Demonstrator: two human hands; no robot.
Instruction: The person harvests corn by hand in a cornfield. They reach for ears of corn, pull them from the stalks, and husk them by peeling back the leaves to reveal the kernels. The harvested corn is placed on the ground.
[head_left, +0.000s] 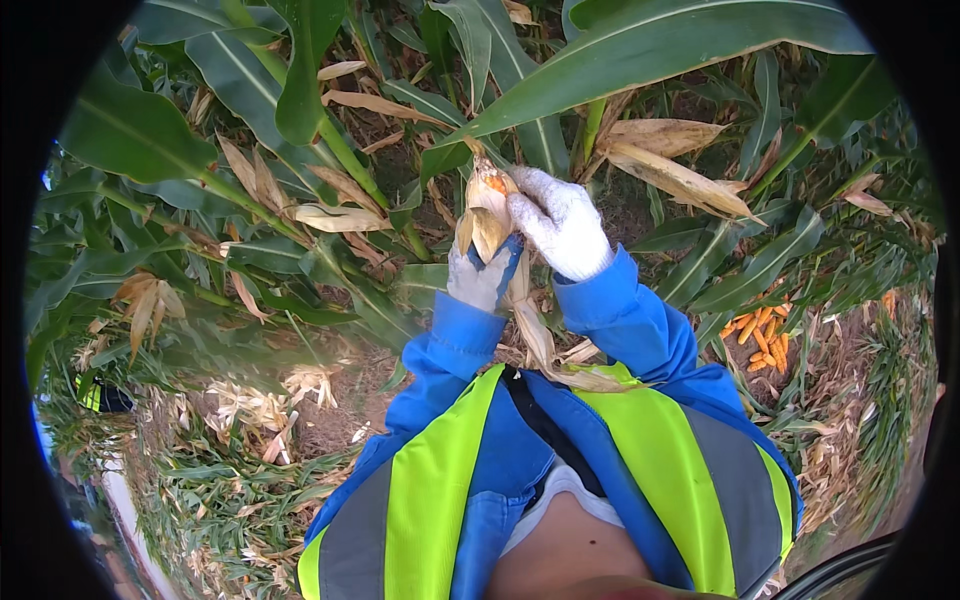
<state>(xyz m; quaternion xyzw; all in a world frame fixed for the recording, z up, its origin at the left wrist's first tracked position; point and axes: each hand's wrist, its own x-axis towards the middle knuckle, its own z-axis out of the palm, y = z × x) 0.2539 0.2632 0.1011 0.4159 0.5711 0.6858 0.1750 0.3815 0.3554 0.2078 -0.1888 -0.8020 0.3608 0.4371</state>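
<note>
An ear of corn (489, 196) stands upright in front of me, wrapped in dry pale husk, with some orange kernels showing near its tip. My left hand (480, 270), in a grey and blue work glove, holds the ear around its lower part. On the ear's right side, the thumb and fingertips of my right hand (559, 221), in a white knitted glove, touch the husk near the bared kernels. Dry husk strips (534, 322) hang down below the ear toward my chest. Whether the ear is still joined to its stalk cannot be seen.
Green corn stalks (341, 154) with broad leaves surround my hands, and one long leaf (637, 64) arches above them. Dry husks (660, 154) hang at the right. Husked orange cobs (763, 337) lie piled on the ground at right. Discarded husks (247, 405) lie at left, near a person (105, 396) in a high-visibility vest.
</note>
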